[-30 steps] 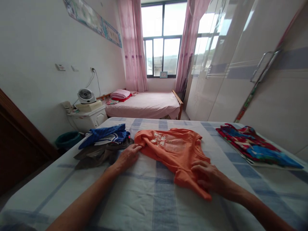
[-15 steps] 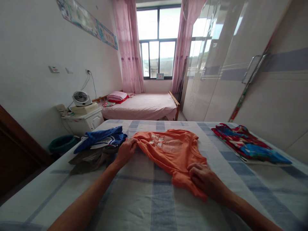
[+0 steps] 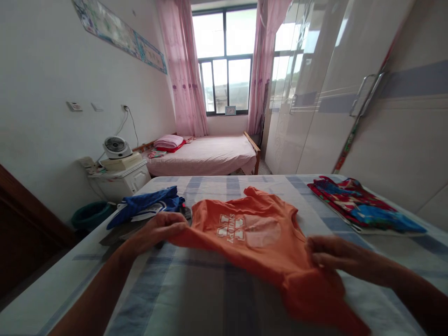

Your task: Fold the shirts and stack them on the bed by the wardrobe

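Observation:
An orange T-shirt (image 3: 259, 228) with a printed front lies sideways across the bed, its near side lifted off the sheet. My left hand (image 3: 163, 228) is closed on the shirt's lower hem corner at the left. At the neck and shoulder end, my right hand (image 3: 336, 252) pinches the fabric, and the near sleeve droops below it, blurred by motion. Just behind my left hand sits a pile with a blue garment (image 3: 149, 205) on top and a dark grey-brown one (image 3: 115, 237) under it, partly hidden by my arm.
Folded red and blue patterned cloth (image 3: 364, 205) lies at the bed's right side. The checked bed sheet (image 3: 210, 298) spreads beneath everything. Beyond are a pink-covered bed (image 3: 213, 154), a nightstand (image 3: 122, 179) with a fan (image 3: 117, 147), a green bin (image 3: 93, 214) and a tall wardrobe (image 3: 315, 102).
Both hands have moved apart and toward me, the left one leftward and the right one rightward. The shirt's near edge has been raised and stretched, and its print shows more fully.

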{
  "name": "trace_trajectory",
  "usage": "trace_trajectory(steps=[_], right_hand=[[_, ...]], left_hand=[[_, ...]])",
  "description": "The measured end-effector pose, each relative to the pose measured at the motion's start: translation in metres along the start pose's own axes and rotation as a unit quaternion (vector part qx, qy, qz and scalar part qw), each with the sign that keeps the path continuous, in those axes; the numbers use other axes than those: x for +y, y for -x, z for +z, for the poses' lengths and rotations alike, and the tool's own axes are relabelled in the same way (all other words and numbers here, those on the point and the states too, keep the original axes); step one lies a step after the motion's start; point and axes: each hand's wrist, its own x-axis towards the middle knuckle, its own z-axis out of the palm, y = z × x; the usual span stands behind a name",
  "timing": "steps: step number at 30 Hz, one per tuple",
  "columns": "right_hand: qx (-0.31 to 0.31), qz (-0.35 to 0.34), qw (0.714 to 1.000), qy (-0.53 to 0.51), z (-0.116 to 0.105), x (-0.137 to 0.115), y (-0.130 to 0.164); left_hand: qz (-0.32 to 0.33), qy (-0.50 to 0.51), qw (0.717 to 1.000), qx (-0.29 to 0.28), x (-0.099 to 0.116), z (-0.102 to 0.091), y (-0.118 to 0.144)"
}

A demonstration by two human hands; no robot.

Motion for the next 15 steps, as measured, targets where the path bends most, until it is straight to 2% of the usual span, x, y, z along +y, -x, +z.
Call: trace_trajectory(steps=[2,3,5,7,8,10,12,15], right_hand=[[0.031,-0.021,0.999,0.022,-0.006,0.007,-0.006],[0.078,-0.026,0.996,0.041,-0.011,0.013,-0.013],[0.188,-0.022,0.978,0.085,-0.022,0.028,-0.032],[0.265,-0.008,0.956,0.124,-0.034,0.044,-0.056],[0.288,0.007,0.947,0.144,-0.039,0.052,-0.068],[0.31,0.043,0.932,0.184,-0.048,0.067,-0.094],[0.32,0.073,0.919,0.217,-0.05,0.078,-0.118],[0.333,0.099,0.906,0.24,-0.046,0.09,-0.141]], left_hand=[[-0.026,0.001,0.999,-0.045,-0.005,-0.005,-0.001],[-0.027,-0.01,0.999,-0.036,-0.011,-0.006,-0.007],[-0.016,-0.043,0.998,0.042,-0.028,-0.005,-0.027],[-0.009,-0.081,0.987,0.136,-0.047,-0.001,-0.054],[-0.009,-0.097,0.98,0.172,-0.056,0.002,-0.068],[-0.012,-0.109,0.972,0.206,-0.071,0.01,-0.094],[-0.023,-0.1,0.975,0.199,-0.079,0.018,-0.113],[-0.063,-0.09,0.982,0.154,-0.082,0.028,-0.125]])
